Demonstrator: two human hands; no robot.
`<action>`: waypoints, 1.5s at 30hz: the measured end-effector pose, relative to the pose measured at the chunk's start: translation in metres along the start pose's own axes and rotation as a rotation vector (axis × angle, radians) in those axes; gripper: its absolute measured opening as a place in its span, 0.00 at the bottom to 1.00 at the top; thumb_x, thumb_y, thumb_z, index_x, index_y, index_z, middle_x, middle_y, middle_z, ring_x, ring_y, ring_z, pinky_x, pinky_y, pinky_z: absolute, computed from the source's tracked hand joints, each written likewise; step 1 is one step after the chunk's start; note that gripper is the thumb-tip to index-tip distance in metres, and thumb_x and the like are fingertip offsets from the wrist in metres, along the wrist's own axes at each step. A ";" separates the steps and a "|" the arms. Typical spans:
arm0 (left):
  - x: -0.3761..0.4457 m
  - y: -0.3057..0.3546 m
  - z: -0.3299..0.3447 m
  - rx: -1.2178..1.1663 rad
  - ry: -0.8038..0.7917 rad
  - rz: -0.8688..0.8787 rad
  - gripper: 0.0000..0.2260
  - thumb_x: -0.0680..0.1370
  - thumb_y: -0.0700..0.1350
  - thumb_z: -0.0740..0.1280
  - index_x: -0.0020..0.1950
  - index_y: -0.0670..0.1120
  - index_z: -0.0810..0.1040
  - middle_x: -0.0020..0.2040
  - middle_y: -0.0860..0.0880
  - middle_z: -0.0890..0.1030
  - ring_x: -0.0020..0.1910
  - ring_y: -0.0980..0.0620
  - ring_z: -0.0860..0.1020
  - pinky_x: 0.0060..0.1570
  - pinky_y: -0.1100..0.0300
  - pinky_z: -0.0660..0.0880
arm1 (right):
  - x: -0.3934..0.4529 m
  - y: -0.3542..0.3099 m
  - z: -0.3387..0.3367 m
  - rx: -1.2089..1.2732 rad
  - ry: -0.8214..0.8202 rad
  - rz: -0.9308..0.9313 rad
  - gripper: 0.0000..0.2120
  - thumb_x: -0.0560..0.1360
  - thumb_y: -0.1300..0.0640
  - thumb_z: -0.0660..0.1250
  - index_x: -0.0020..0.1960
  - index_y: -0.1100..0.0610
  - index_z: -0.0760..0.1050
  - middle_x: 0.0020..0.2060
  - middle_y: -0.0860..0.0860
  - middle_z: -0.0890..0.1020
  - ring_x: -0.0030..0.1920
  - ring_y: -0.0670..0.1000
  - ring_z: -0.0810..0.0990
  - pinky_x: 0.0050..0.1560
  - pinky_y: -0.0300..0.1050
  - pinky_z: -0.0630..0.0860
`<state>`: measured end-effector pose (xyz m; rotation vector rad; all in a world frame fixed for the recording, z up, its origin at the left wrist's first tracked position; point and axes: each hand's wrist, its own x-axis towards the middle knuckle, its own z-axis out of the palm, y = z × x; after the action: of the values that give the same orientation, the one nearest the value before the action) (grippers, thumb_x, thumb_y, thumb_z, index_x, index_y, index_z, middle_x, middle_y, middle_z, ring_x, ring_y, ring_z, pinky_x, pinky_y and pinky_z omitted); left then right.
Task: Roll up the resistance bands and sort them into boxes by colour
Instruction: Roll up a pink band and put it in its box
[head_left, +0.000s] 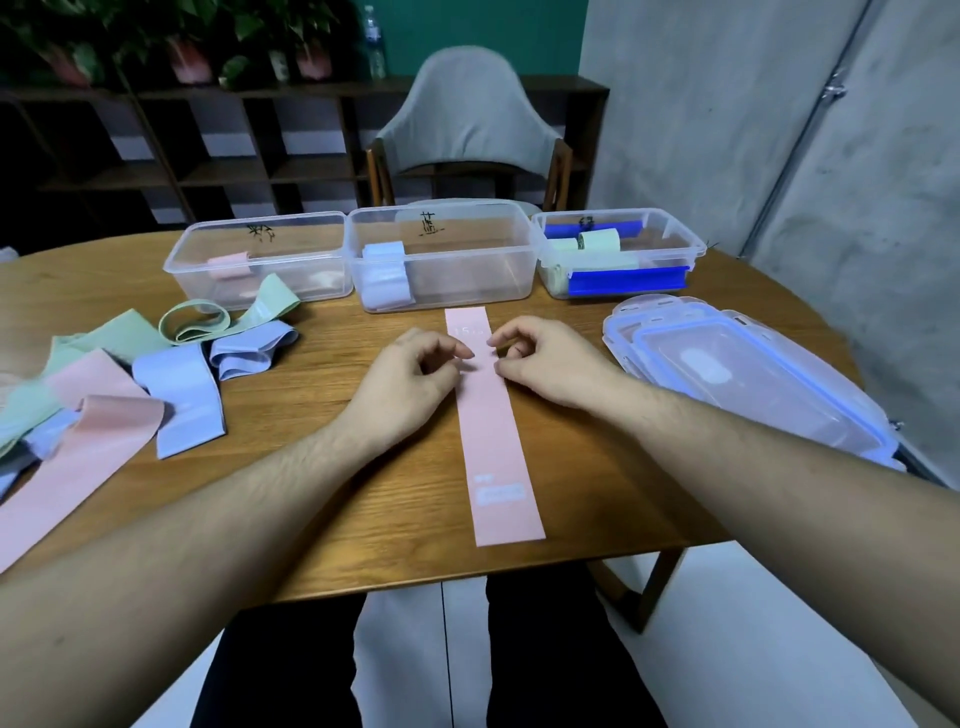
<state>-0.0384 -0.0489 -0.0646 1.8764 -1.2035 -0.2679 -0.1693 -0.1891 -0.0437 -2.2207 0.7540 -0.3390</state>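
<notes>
Pink band (491, 426) flat, three boxes (436, 260), two hands (410, 384)

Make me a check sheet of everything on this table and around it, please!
Surface: round wooden table.
Job's things: flat pink band lying straight in the middle; three clear boxes at the back: left box with a pink roll, middle box with pale blue rolls, right box with green rolls.
Clutter: loose pile of bands, pink, blue and green, on the left; stacked lids on the right.
Grippers: left hand and right hand rest by the pink band's far half, fingers curled; whether they pinch it is unclear.
Cables: nothing seen.
Surroundings: grey chair, dark shelf with plants, water bottle.
</notes>
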 end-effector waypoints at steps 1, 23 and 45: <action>-0.008 0.003 -0.003 -0.012 -0.004 0.016 0.08 0.76 0.37 0.69 0.49 0.50 0.83 0.50 0.51 0.79 0.45 0.58 0.75 0.47 0.76 0.66 | -0.006 0.002 0.001 0.012 0.008 -0.040 0.11 0.76 0.59 0.70 0.57 0.49 0.80 0.42 0.47 0.81 0.42 0.43 0.78 0.45 0.39 0.74; -0.117 0.011 -0.008 0.403 -0.343 0.377 0.23 0.75 0.66 0.57 0.67 0.60 0.76 0.71 0.61 0.71 0.72 0.64 0.64 0.70 0.55 0.61 | -0.135 0.034 0.007 -0.403 -0.126 -0.462 0.25 0.75 0.34 0.57 0.68 0.42 0.76 0.70 0.38 0.73 0.74 0.40 0.64 0.76 0.43 0.57; -0.134 0.035 0.009 0.340 -0.042 0.367 0.08 0.76 0.45 0.70 0.54 0.51 0.83 0.51 0.57 0.83 0.51 0.55 0.79 0.52 0.57 0.76 | -0.146 0.028 0.009 -0.396 0.046 -0.579 0.14 0.77 0.45 0.67 0.58 0.49 0.83 0.49 0.41 0.79 0.50 0.45 0.72 0.55 0.46 0.73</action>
<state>-0.1346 0.0505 -0.0780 1.8890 -1.6753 0.1065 -0.2919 -0.1099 -0.0717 -2.7978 0.1876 -0.5590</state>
